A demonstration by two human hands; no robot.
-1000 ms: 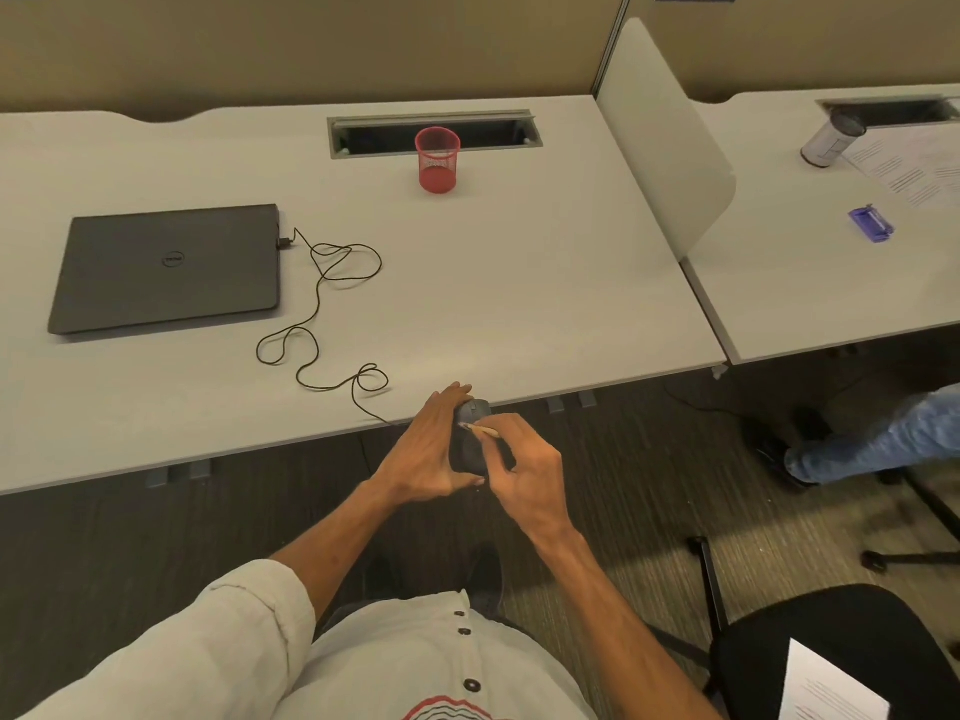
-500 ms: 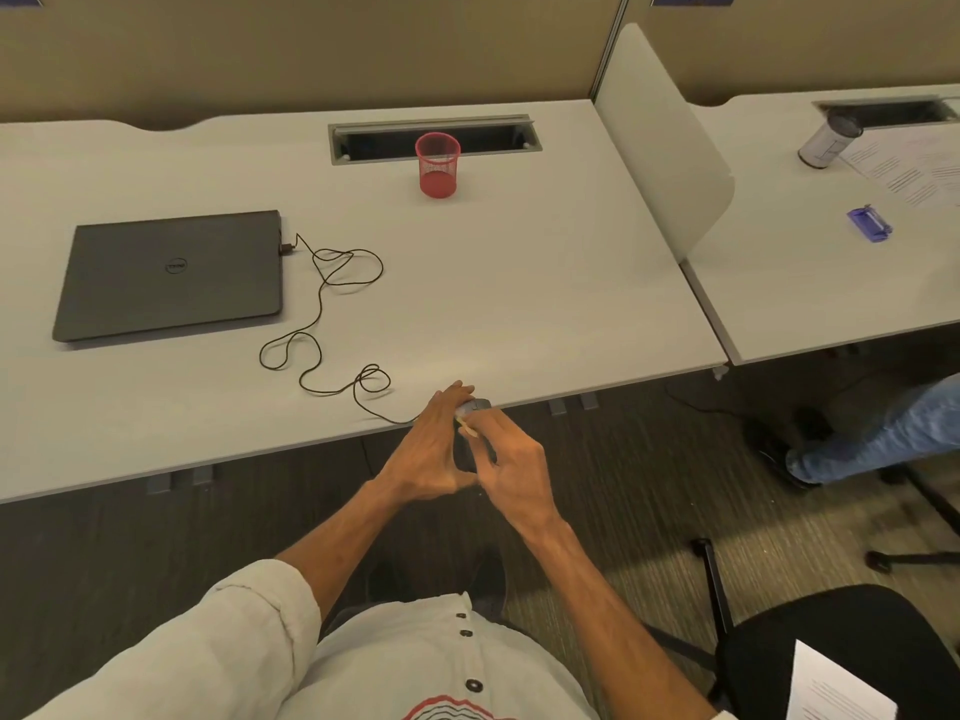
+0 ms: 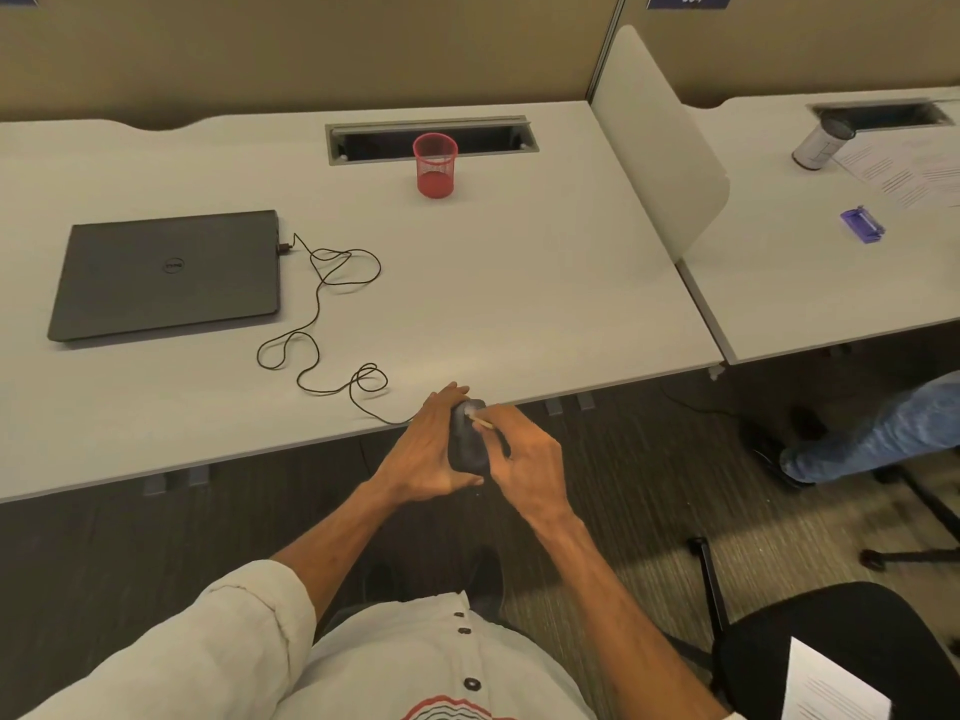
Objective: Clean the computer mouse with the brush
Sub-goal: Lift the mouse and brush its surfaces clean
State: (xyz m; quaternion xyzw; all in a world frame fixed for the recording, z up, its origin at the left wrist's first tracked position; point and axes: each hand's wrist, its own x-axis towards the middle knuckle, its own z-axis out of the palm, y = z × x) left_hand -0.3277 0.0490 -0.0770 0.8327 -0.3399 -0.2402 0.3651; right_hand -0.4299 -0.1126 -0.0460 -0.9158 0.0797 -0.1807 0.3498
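Note:
A dark grey computer mouse (image 3: 466, 443) is held off the front edge of the white desk (image 3: 519, 283). My left hand (image 3: 426, 449) grips it from the left, thumb under its near end. My right hand (image 3: 524, 452) pinches a small brush (image 3: 480, 421) with a thin wooden handle. Its pale bristles lie on the mouse's far end. The mouse's black cable (image 3: 317, 324) runs in loops across the desk to a closed laptop (image 3: 166, 275).
A red mesh pen cup (image 3: 435, 165) stands by the cable slot at the back. A white divider (image 3: 660, 142) separates a second desk with a can, papers and a purple object. Another person's leg (image 3: 878, 433) and a black chair (image 3: 841, 652) are at the right.
The brush's tip has shifted along the top of the mouse toward its far end. My left hand has kept hold of the mouse in about the same place.

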